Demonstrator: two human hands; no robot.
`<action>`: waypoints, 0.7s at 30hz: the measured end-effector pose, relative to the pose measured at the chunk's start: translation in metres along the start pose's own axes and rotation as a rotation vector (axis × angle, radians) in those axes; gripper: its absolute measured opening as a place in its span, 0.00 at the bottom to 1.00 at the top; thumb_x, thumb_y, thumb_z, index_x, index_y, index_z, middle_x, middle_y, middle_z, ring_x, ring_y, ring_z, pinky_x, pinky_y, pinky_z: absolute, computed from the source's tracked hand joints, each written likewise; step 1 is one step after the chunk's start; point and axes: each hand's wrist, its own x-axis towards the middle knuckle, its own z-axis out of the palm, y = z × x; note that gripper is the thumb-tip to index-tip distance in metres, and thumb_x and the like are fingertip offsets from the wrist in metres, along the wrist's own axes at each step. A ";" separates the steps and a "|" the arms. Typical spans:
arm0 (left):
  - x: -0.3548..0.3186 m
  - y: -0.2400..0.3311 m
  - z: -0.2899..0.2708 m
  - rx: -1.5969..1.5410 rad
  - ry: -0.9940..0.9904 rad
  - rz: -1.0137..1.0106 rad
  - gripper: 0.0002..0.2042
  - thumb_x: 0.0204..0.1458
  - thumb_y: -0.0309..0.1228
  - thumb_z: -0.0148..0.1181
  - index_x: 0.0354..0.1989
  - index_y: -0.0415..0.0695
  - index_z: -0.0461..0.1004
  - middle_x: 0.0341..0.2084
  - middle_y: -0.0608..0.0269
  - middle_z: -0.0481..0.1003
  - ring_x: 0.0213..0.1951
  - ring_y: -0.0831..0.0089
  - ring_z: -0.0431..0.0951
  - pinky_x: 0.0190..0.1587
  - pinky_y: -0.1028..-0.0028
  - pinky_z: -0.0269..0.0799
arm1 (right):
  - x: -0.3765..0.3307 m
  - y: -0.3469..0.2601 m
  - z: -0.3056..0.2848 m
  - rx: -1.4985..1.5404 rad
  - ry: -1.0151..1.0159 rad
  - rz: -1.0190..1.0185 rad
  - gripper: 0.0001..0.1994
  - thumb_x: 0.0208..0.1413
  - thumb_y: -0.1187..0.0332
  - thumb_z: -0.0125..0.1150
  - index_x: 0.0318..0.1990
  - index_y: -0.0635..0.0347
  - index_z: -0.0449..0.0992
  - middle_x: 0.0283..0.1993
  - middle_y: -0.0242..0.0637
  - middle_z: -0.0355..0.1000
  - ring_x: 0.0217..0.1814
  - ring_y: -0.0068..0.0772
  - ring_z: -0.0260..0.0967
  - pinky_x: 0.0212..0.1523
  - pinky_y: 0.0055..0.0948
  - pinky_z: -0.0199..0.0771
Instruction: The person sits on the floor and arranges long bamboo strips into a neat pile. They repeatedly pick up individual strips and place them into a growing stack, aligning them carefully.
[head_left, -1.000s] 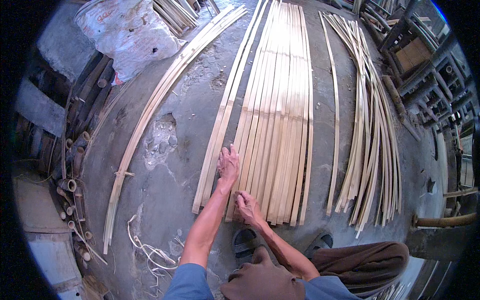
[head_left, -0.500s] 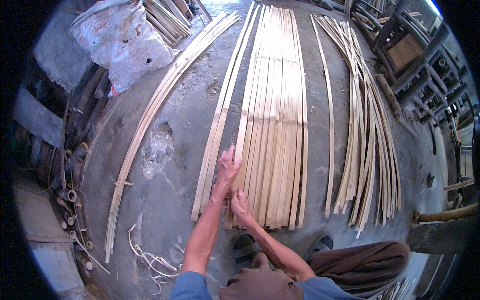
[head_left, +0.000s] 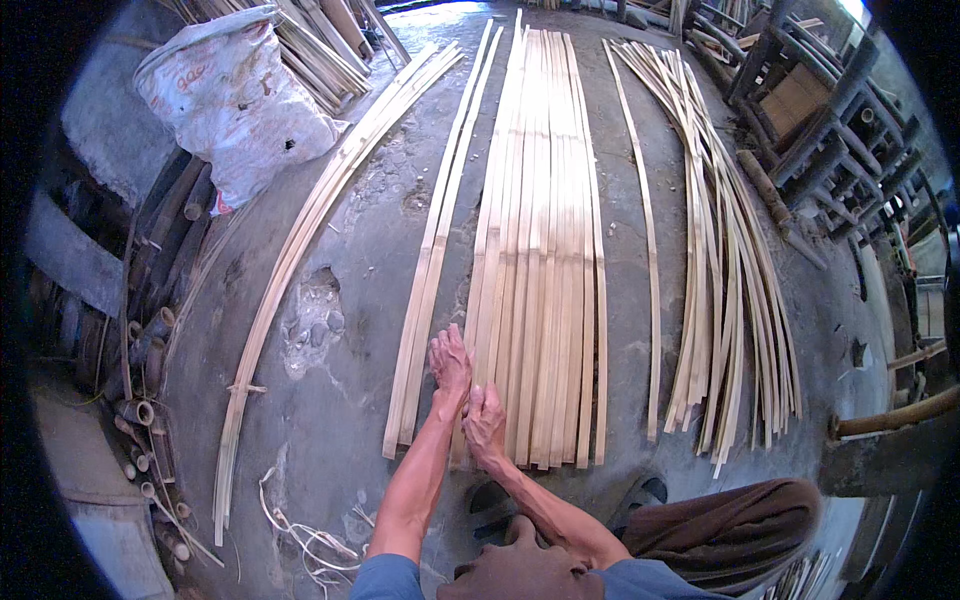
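A row of long, pale bamboo strips point(head_left: 545, 300) lies flat on the floor in front of me, side by side. At its left edge, near the close end, my left hand point(head_left: 450, 362) is closed on the outermost bamboo strip point(head_left: 484, 300); its fingertips are partly hidden. My right hand point(head_left: 486, 425) grips the same edge just nearer to me, with its fingers curled. The far end of that strip sticks out past the others. A separate narrow group of bamboo strips point(head_left: 425, 280) lies just left of my left hand, apart from the row.
Right of the row lie a single strip point(head_left: 645, 240) and a loose, crossed pile of strips point(head_left: 725, 280). More strips point(head_left: 300, 235) lie tied at the left, near a white sack point(head_left: 240, 100) and bamboo tubes point(head_left: 145, 412). Thin bindings point(head_left: 310, 540) lie near my feet. Dark frames point(head_left: 840, 130) stand right.
The outermost strip now lies closer against the row, where a gap showed at its far part. Both hands have shifted slightly toward me along the edge; the view has moved a little.
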 end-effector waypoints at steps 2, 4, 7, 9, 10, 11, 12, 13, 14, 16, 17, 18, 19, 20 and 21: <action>-0.003 -0.003 0.002 0.030 0.111 0.065 0.23 0.52 0.34 0.61 0.55 0.37 0.67 0.43 0.46 0.74 0.45 0.47 0.74 0.48 0.51 0.70 | 0.000 -0.004 -0.001 -0.041 -0.003 0.056 0.19 0.71 0.55 0.41 0.37 0.64 0.67 0.20 0.38 0.63 0.20 0.30 0.64 0.22 0.36 0.64; -0.003 -0.002 0.002 0.019 0.128 0.084 0.22 0.52 0.35 0.61 0.54 0.37 0.68 0.42 0.46 0.75 0.44 0.47 0.75 0.47 0.51 0.70 | 0.000 -0.006 -0.003 -0.092 0.004 0.127 0.19 0.71 0.55 0.41 0.37 0.64 0.66 0.20 0.39 0.63 0.20 0.30 0.64 0.22 0.37 0.64; 0.000 0.001 0.002 -0.053 0.014 0.035 0.27 0.50 0.36 0.63 0.57 0.38 0.65 0.44 0.45 0.73 0.47 0.46 0.73 0.49 0.51 0.70 | 0.004 0.008 -0.002 -0.081 0.025 0.015 0.19 0.71 0.55 0.40 0.36 0.62 0.66 0.19 0.38 0.62 0.19 0.30 0.63 0.21 0.36 0.65; 0.002 -0.002 0.000 -0.097 -0.062 -0.010 0.31 0.49 0.35 0.67 0.60 0.38 0.62 0.47 0.45 0.71 0.49 0.46 0.72 0.51 0.52 0.68 | 0.002 0.006 -0.002 -0.026 -0.025 0.069 0.19 0.71 0.55 0.40 0.35 0.61 0.65 0.20 0.35 0.63 0.19 0.28 0.62 0.20 0.34 0.65; 0.002 0.000 0.001 -0.081 -0.051 -0.010 0.31 0.49 0.35 0.65 0.61 0.39 0.62 0.48 0.45 0.70 0.50 0.47 0.72 0.51 0.52 0.68 | 0.002 0.005 -0.004 0.000 -0.046 0.095 0.18 0.71 0.55 0.40 0.35 0.61 0.64 0.20 0.34 0.63 0.19 0.27 0.62 0.20 0.33 0.65; 0.002 0.003 0.001 -0.066 -0.040 -0.009 0.31 0.50 0.35 0.64 0.62 0.40 0.61 0.48 0.45 0.70 0.50 0.47 0.71 0.51 0.52 0.68 | 0.003 0.010 -0.005 0.011 -0.042 0.085 0.18 0.71 0.55 0.41 0.34 0.60 0.64 0.20 0.33 0.63 0.19 0.25 0.62 0.20 0.31 0.65; 0.002 0.007 0.002 -0.051 -0.030 -0.007 0.31 0.50 0.35 0.63 0.63 0.40 0.61 0.49 0.45 0.69 0.50 0.48 0.71 0.51 0.52 0.68 | 0.004 0.016 -0.005 0.023 -0.037 0.075 0.18 0.71 0.56 0.41 0.33 0.60 0.63 0.20 0.31 0.63 0.19 0.24 0.62 0.19 0.29 0.65; 0.001 0.009 0.002 -0.006 0.002 0.078 0.31 0.52 0.37 0.61 0.64 0.42 0.61 0.52 0.45 0.68 0.53 0.47 0.70 0.52 0.52 0.68 | 0.005 0.016 -0.006 0.034 -0.035 0.068 0.18 0.71 0.56 0.41 0.32 0.59 0.62 0.21 0.30 0.63 0.19 0.23 0.62 0.19 0.28 0.65; -0.001 0.012 0.003 0.038 0.033 0.164 0.30 0.54 0.40 0.59 0.65 0.43 0.61 0.55 0.46 0.68 0.55 0.47 0.70 0.54 0.52 0.68 | 0.005 0.016 -0.010 0.049 -0.031 0.049 0.17 0.71 0.57 0.41 0.35 0.60 0.64 0.21 0.29 0.63 0.19 0.22 0.61 0.19 0.27 0.65; -0.006 0.008 0.008 0.080 0.071 0.330 0.30 0.56 0.41 0.54 0.67 0.46 0.60 0.62 0.48 0.62 0.62 0.49 0.63 0.60 0.52 0.62 | -0.003 0.009 -0.018 0.079 -0.034 0.012 0.15 0.71 0.58 0.42 0.40 0.62 0.67 0.21 0.28 0.63 0.19 0.20 0.61 0.19 0.25 0.64; -0.009 -0.001 0.014 0.080 0.079 0.410 0.29 0.56 0.40 0.52 0.68 0.48 0.60 0.67 0.51 0.56 0.67 0.51 0.57 0.65 0.51 0.55 | -0.008 0.000 -0.018 0.092 -0.035 0.016 0.15 0.71 0.58 0.42 0.48 0.62 0.66 0.21 0.28 0.63 0.19 0.19 0.61 0.19 0.25 0.64; -0.013 -0.011 0.019 0.081 0.087 0.490 0.30 0.57 0.39 0.50 0.69 0.50 0.59 0.71 0.53 0.51 0.71 0.53 0.51 0.69 0.51 0.49 | -0.013 -0.010 -0.018 0.106 -0.037 0.019 0.17 0.72 0.58 0.42 0.55 0.62 0.66 0.21 0.28 0.63 0.19 0.19 0.61 0.19 0.25 0.65; -0.016 -0.008 0.021 0.098 0.020 0.505 0.29 0.57 0.39 0.49 0.69 0.50 0.59 0.72 0.56 0.49 0.73 0.55 0.48 0.71 0.51 0.45 | -0.013 -0.012 -0.023 0.114 -0.018 0.023 0.20 0.72 0.59 0.41 0.62 0.62 0.65 0.21 0.28 0.63 0.19 0.19 0.60 0.19 0.25 0.65; -0.018 -0.006 0.023 0.117 -0.047 0.519 0.28 0.58 0.39 0.48 0.69 0.50 0.60 0.74 0.58 0.47 0.74 0.56 0.45 0.72 0.51 0.41 | -0.011 -0.008 -0.027 0.072 -0.017 0.027 0.21 0.72 0.59 0.42 0.66 0.60 0.59 0.21 0.28 0.63 0.19 0.18 0.60 0.19 0.25 0.65; -0.020 -0.004 0.025 0.137 -0.114 0.532 0.28 0.58 0.39 0.47 0.69 0.50 0.61 0.75 0.61 0.45 0.75 0.58 0.42 0.73 0.51 0.37 | -0.009 -0.004 -0.030 0.030 -0.017 0.031 0.24 0.72 0.59 0.42 0.70 0.58 0.53 0.21 0.28 0.63 0.19 0.18 0.60 0.19 0.25 0.65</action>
